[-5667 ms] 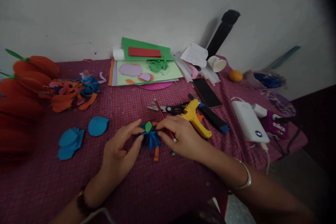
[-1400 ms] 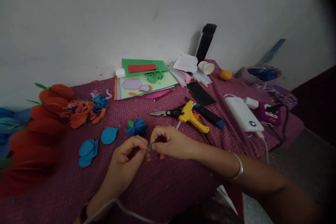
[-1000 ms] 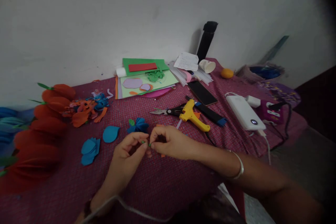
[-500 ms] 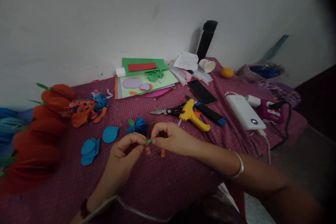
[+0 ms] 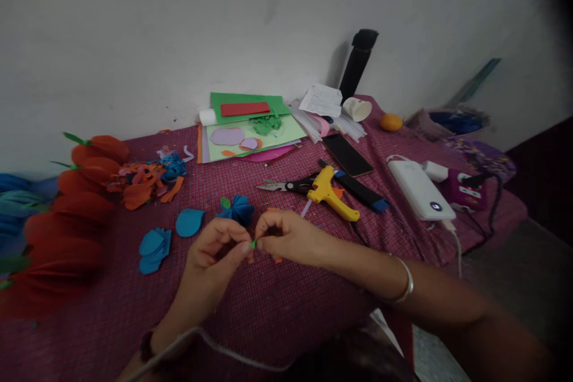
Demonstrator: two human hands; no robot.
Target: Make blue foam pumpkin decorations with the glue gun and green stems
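Observation:
My left hand (image 5: 215,253) and my right hand (image 5: 286,237) meet above the red checked cloth (image 5: 277,310), fingertips pinched together on a tiny green paper piece (image 5: 253,243). Just behind them lies a blue folded paper flower (image 5: 237,209) with a small green leaf. A small orange strip (image 5: 278,259) peeks out under my right hand. Both hands are closed in a pinch. A bangle sits on my right wrist.
Yellow glue gun (image 5: 330,192), scissors (image 5: 286,185), a phone (image 5: 347,154) and a white power bank (image 5: 419,189) lie right of centre. Blue petal cut-outs (image 5: 154,243) and orange paper flowers (image 5: 85,185) fill the left. Coloured sheets (image 5: 250,128) stack at the back.
Earlier both hands worked on the blue flower; it now lies on the cloth. Over the last second the hands stay pinched on the green piece, barely shifting.

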